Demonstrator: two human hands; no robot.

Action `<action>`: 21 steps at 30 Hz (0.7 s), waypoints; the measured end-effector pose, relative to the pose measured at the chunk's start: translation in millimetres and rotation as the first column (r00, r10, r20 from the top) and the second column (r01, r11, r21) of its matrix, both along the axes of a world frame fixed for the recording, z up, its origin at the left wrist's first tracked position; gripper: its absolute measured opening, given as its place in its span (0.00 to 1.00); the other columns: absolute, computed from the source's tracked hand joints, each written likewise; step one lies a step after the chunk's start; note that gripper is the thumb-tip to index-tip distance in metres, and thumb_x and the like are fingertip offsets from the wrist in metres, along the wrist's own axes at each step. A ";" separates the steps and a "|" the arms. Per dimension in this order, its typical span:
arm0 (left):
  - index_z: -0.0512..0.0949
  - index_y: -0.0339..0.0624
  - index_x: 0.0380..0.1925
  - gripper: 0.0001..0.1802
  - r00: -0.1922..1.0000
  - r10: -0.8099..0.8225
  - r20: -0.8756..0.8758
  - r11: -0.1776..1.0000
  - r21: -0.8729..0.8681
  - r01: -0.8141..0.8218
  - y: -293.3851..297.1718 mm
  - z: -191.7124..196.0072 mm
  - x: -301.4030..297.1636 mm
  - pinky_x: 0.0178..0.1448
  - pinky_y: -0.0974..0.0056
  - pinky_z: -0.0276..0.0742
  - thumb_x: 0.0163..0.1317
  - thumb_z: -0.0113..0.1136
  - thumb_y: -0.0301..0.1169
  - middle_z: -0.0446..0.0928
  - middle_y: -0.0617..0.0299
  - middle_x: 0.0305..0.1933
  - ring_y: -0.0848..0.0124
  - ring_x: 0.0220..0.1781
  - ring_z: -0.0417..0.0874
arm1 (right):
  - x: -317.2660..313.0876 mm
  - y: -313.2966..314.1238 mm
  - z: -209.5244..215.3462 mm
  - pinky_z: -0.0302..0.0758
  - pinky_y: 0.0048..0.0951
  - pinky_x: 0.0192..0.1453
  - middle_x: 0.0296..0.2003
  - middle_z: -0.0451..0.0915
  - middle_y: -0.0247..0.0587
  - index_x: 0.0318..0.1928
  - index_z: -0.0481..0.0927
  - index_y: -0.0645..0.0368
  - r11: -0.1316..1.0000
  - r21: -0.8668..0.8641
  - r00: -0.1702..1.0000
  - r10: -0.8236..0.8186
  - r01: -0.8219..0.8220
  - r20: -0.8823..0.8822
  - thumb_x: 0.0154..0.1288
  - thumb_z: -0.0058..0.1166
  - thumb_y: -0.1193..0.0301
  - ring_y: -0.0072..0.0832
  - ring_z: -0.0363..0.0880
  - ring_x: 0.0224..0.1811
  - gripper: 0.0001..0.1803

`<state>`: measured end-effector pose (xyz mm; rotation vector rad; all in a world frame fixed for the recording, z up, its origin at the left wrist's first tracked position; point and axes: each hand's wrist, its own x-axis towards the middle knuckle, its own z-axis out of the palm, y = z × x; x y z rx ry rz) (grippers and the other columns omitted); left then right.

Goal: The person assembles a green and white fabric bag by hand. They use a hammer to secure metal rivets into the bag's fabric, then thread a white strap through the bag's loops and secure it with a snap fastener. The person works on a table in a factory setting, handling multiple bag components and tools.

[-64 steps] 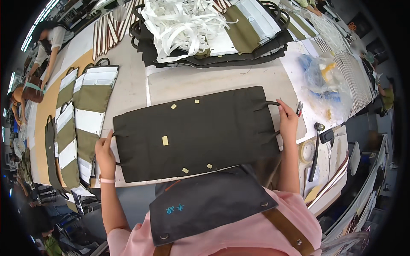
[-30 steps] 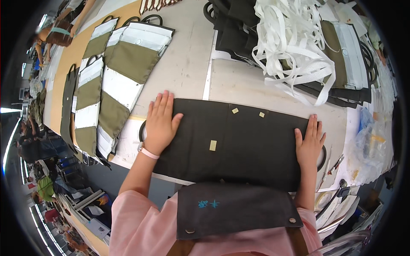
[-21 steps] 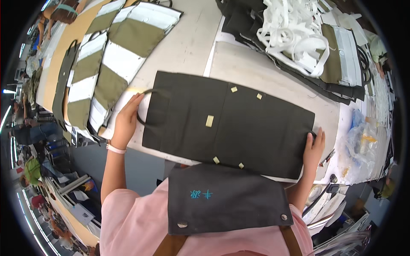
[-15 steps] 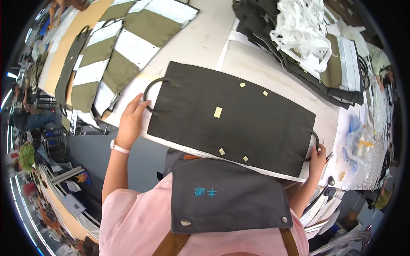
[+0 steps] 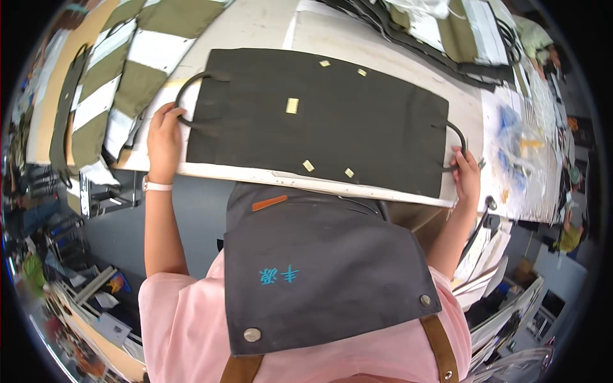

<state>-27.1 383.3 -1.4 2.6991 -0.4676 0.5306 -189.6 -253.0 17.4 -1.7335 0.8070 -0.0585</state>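
A long dark fabric panel [image 5: 370, 127] lies flat across the table in front of me, with a loop handle at each short end. Several small pale-yellow patches [image 5: 292, 106] dot its surface. My left hand [image 5: 165, 143] has its fingers closed round the left loop handle [image 5: 179, 92]. At the opposite end, the fingers of my right hand [image 5: 467, 173] are closed on the right loop handle [image 5: 460, 133]. The panel's near edge runs along the front edge of the white table [image 5: 255, 29].
Olive-and-white fabric pieces [image 5: 153, 48] lie at the far left, beside a narrow dark strip with handles [image 5: 64, 108]. A pile of dark and olive pieces [image 5: 456, 38] with white straps sits at the far right. Clear plastic bags [image 5: 520, 150] lie right of my right hand.
My view has shifted, so the table and panel appear higher and further left in the picture. Both hands stay at the loop handles, and the panel looks more level.
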 end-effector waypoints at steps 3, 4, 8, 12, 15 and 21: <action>0.80 0.42 0.43 0.11 1.000 -0.003 -0.001 1.000 -0.028 0.003 1.6 -3.6 2.2 0.55 0.55 0.77 0.64 0.52 0.19 0.78 0.51 0.53 0.51 0.53 0.80 | -4.6 -5.3 -5.7 0.57 0.10 0.25 0.27 0.74 0.23 0.54 0.80 0.55 0.994 0.104 0.991 0.018 -0.031 0.130 0.74 0.52 0.65 0.08 0.62 0.22 0.13; 0.80 0.42 0.43 0.11 1.000 0.001 -0.011 1.000 -0.024 -0.001 0.1 -3.7 2.0 0.55 0.55 0.77 0.64 0.52 0.19 0.78 0.51 0.54 0.51 0.53 0.80 | -5.9 -6.2 -5.6 0.57 0.10 0.25 0.28 0.75 0.23 0.54 0.80 0.55 0.989 0.144 0.986 0.000 -0.025 0.167 0.74 0.52 0.65 0.08 0.63 0.22 0.13; 0.80 0.41 0.42 0.11 1.000 -0.012 0.018 0.999 -0.051 0.013 4.5 -6.2 0.2 0.56 0.55 0.76 0.63 0.52 0.18 0.77 0.48 0.54 0.50 0.55 0.79 | -2.0 -3.0 -3.1 0.60 0.12 0.27 0.29 0.75 0.24 0.58 0.79 0.56 0.993 0.119 0.988 -0.003 -0.015 0.155 0.74 0.53 0.67 0.09 0.67 0.27 0.16; 0.79 0.38 0.44 0.16 0.993 -0.118 0.010 0.989 0.089 0.117 16.1 -22.2 3.7 0.63 0.49 0.73 0.54 0.58 0.17 0.75 0.42 0.59 0.45 0.61 0.74 | -8.4 12.2 9.0 0.68 0.15 0.28 0.27 0.70 0.25 0.76 0.56 0.51 0.922 0.385 0.923 -0.117 -0.036 0.367 0.69 0.48 0.82 0.15 0.68 0.27 0.37; 0.79 0.40 0.41 0.17 0.982 -0.176 -0.073 0.981 0.073 0.181 6.0 27.7 -2.5 0.65 0.52 0.71 0.48 0.64 0.22 0.75 0.48 0.57 0.51 0.62 0.74 | -12.6 -5.3 13.1 0.67 0.11 0.18 0.26 0.74 0.25 0.75 0.58 0.52 0.881 0.469 0.888 -0.172 -0.055 0.426 0.67 0.53 0.78 0.11 0.68 0.21 0.37; 0.76 0.41 0.44 0.18 0.954 -0.262 0.144 0.964 0.087 0.251 38.7 88.3 -12.8 0.59 0.55 0.76 0.52 0.65 0.21 0.78 0.56 0.52 0.56 0.60 0.77 | 28.9 -45.1 68.2 0.70 0.10 0.23 0.42 0.81 0.40 0.64 0.71 0.62 0.705 0.579 0.732 -0.124 -0.410 0.669 0.76 0.48 0.69 0.09 0.66 0.20 0.20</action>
